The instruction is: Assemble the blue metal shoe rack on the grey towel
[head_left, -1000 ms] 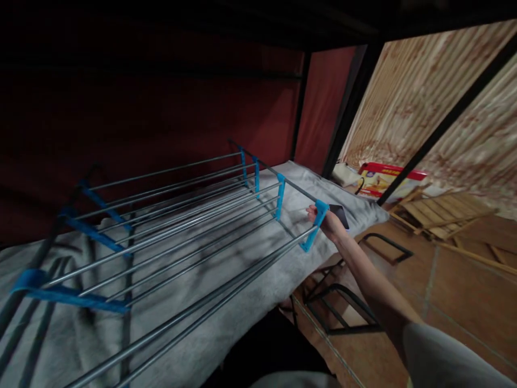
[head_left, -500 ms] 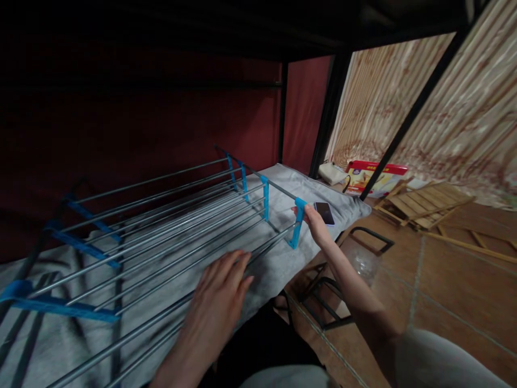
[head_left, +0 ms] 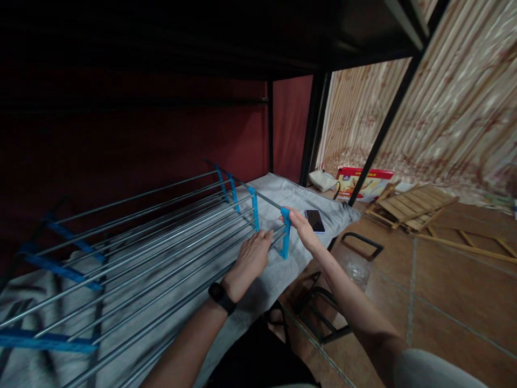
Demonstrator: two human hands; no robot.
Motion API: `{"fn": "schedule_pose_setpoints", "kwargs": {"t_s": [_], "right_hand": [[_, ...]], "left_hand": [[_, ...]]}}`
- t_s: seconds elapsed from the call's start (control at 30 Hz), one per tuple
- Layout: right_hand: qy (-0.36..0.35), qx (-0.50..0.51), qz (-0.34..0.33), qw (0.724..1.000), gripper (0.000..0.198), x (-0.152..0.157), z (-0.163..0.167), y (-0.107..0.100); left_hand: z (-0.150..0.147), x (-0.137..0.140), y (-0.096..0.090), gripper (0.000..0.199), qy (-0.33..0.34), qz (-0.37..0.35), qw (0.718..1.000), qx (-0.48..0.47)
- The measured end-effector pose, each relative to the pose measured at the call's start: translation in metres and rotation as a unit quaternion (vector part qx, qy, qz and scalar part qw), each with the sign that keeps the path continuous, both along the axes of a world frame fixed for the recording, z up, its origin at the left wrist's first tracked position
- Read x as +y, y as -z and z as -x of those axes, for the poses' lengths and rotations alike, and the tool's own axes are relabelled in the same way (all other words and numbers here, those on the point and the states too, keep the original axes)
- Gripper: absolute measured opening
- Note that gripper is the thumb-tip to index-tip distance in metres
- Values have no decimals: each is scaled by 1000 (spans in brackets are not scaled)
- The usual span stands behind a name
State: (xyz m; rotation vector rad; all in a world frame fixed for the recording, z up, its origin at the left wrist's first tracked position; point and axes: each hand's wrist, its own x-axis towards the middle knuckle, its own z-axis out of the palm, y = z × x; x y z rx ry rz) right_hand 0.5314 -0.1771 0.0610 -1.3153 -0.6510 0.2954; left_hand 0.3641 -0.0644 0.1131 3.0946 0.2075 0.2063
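A metal drying rack (head_left: 173, 241) with grey rods and blue plastic brackets lies across a bed with a grey sheet (head_left: 278, 188). My right hand (head_left: 304, 230) pinches the blue bracket (head_left: 286, 237) at the rack's near right corner, its thumb and fingers on either side. To the left of it, my left hand (head_left: 252, 254) is bent over the rods close to their right end; its fingertips are partly hidden. A dark watch (head_left: 221, 297) is on the left wrist. Just beyond my right hand, a phone (head_left: 314, 221) lies on the sheet.
Black posts (head_left: 317, 129) of a bunk frame rise around the bed, with a dark upper deck overhead. On the tiled floor at right are a black metal-framed chair (head_left: 323, 318), a folded wooden piece (head_left: 420, 205) and a red-and-yellow box (head_left: 363, 183). A patterned curtain (head_left: 424, 118) hangs behind.
My left hand has moved right and away from me along the rods, from lying flat to bent over them near the right end. My right hand stays on the corner bracket. The view has shifted slightly.
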Motion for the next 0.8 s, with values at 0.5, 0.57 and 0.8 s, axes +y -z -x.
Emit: {"fn": "schedule_pose_setpoints", "kwargs": {"t_s": [0.5,0.57,0.8], "right_hand": [[0,51,-56,997,56,9,5,11],[-3,52,-60,997,55,9,5,12],[0,41,-44,998,59,9,5,18]], "left_hand": [[-3,3,-19,49,-10,27,999,-17],[-3,4,-18,51,-9,23,999,-20],[0,3,-20,54,7,-11,1000,-18]]}}
